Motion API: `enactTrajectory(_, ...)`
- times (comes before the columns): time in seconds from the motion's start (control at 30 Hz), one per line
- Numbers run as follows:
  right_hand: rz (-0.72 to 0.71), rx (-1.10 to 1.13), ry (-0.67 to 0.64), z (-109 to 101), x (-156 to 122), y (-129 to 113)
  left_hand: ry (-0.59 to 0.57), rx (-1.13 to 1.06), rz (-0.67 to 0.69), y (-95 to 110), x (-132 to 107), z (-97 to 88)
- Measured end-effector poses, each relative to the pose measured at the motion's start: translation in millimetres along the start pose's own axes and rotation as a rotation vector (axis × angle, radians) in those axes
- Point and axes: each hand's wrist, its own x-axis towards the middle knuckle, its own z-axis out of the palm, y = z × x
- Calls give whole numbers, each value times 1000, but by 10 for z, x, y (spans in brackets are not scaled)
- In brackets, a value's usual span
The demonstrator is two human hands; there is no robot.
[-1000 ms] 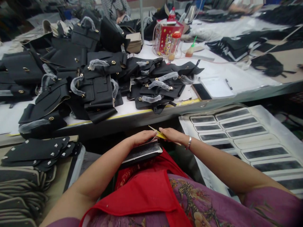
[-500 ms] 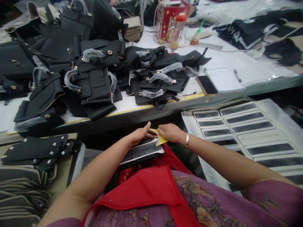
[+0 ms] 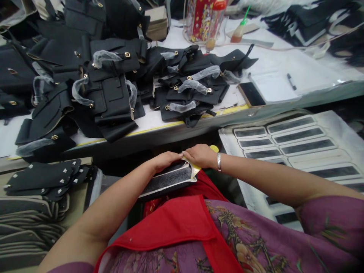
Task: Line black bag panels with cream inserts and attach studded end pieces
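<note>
Over my lap lies a black bag panel [image 3: 167, 181] with a white edge strip, its right end bent up slightly. My left hand [image 3: 168, 160] grips the panel along its far edge, the fingers partly hidden beneath. In my right hand [image 3: 201, 154] is a flat yellow scraper [image 3: 214, 148], its rounded end showing past the knuckles. Its other end presses on the panel's far right corner. Both thumbs meet at that corner.
Black handbags [image 3: 113, 91] with wrapped handles cover the table, near a phone [image 3: 251, 94], a pen [image 3: 291, 81] and a glue bottle [image 3: 238, 33]. Stacked panels [image 3: 25, 220] stand at left. A board [image 3: 301, 161] of white-edged dark strips is at right.
My right hand has shifted left over the scraper, and its thumb now meets my left thumb at the panel's corner. The scraper's rounded end now shows beyond my hand. The view has tilted slightly.
</note>
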Motion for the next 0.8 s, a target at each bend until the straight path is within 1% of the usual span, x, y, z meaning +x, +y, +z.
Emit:
enactTrajectory(0.1, -47, -22, -17, -30, -25, -17, -7, 131, -5, 8, -57, 2)
enactTrajectory(0.2, -74, -38, -24, -49, -41, -31, -16, 217, 17, -2, -97, 17)
enactTrajectory(0.43, -166, -94, -11, -66, -22, -49, 24, 455, 35, -22, -166, 39)
enactTrajectory(0.63, -243, -117, -62, -114, 65, -89, 39, 500, 23, -50, -236, 21)
enactTrajectory(0.73, -300, -126, -86, -145, 150, -127, 33, 513, -6, -58, -280, -19)
enactTrajectory(0.8, -338, -136, -104, -165, 222, -159, 21, 526, 4, -69, -315, -66)
